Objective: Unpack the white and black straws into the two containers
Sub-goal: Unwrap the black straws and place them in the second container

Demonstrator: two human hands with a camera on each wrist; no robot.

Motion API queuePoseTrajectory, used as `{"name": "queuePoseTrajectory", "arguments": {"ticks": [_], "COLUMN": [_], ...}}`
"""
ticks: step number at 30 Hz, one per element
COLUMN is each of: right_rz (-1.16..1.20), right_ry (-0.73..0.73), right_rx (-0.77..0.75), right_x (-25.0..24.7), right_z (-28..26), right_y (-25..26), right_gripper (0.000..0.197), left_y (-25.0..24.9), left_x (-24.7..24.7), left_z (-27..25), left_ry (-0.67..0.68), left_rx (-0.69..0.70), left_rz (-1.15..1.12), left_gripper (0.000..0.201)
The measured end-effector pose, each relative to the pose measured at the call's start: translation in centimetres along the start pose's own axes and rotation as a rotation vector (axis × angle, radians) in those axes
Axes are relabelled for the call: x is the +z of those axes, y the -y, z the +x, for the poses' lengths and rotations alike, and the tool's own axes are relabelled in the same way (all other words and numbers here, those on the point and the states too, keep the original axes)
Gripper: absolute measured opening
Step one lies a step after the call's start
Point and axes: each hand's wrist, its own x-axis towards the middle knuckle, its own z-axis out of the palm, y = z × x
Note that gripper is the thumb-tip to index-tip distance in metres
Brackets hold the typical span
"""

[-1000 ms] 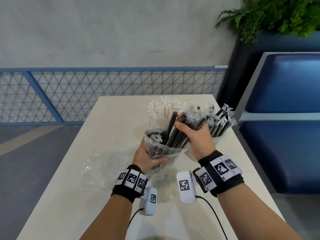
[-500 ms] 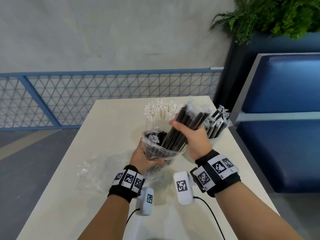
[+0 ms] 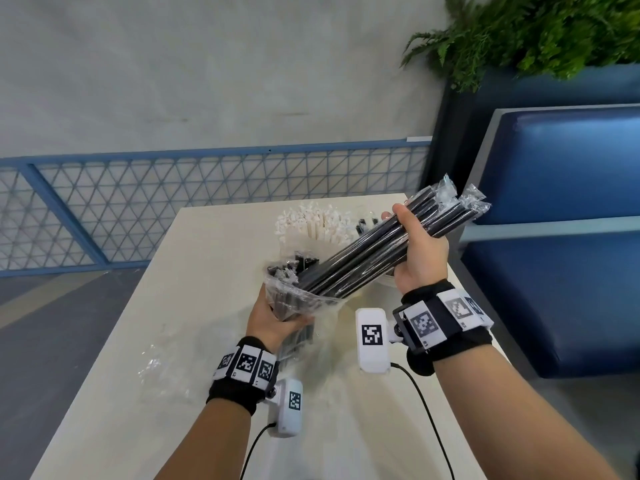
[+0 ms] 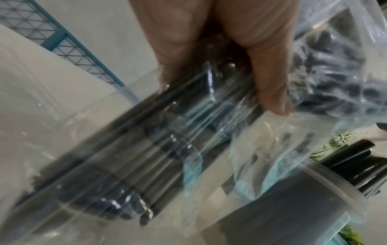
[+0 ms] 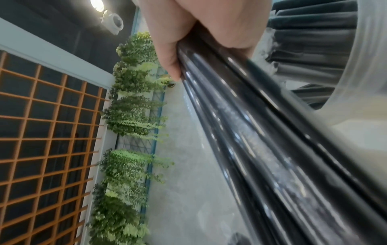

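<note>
My left hand (image 3: 270, 318) grips a clear plastic bag (image 3: 294, 299) low over the table, with several black straws still inside it (image 4: 117, 182). My right hand (image 3: 417, 240) grips a bundle of wrapped black straws (image 3: 360, 259). The bundle slants up to the right, and its lower ends are still in the bag's mouth. Behind it, white straws (image 3: 311, 221) stand in a container. A translucent container (image 4: 293, 207) holding black straws (image 4: 353, 167) stands by my right wrist; in the head view only a few tips (image 3: 367, 224) show.
An empty clear bag (image 3: 162, 368) lies crumpled on the left of the cream table (image 3: 207, 258). A blue bench (image 3: 561, 271) stands close along the table's right edge. A blue mesh railing (image 3: 138, 209) runs beyond the far edge.
My right hand has drawn the black bundle up and to the right, mostly out of the bag. The left hand has kept hold of the bag in about the same place.
</note>
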Motion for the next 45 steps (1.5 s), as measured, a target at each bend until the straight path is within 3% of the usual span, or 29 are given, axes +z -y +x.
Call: {"name": "queuePoseTrajectory", "arguments": {"ticks": [7,15,20,25,29,37,45], "right_rz": [0.05,0.086,-0.115,-0.425,-0.558,-0.449,-0.438], "right_ry": [-0.121,-0.126,-0.211,-0.086,-0.012,-0.039,-0.107], "right_rx": [-0.001,-0.285,-0.445,-0.517,-0.494,-0.596,-0.43], "right_x": [-1.4,-1.1,-0.6,-0.5,-0.8,0.6,-0.8], "right_z": [0.9,1.1,1.3,1.1,1.4,1.4,3.0], "right_y": [2.4,6.3,6.6,4.1,2.9,4.0,1.8], "right_gripper": [0.009,0.011,0.043,0.04,0.03,0.029,0.033], "left_y": [0.0,-0.3,-0.4,-1.1,-0.9,-0.9,0.1], "left_x": [0.2,0.8,0.9,2.0,2.1,2.6,3.4], "left_z": [0.4,0.5,0.9,0.7,0.6,0.4,0.5], "left_ry": [-0.072,-0.094,-0.116,-0.077,-0.081,-0.093,-0.109], "left_rx": [0.017,0.021,0.015,0.072,0.073,0.085,0.084], "left_rz": [-0.011,-0.049,-0.073,-0.059,-0.065,-0.088,-0.054], "left_gripper": [0.065,0.089,0.069,0.07,0.069,0.065,0.071]}}
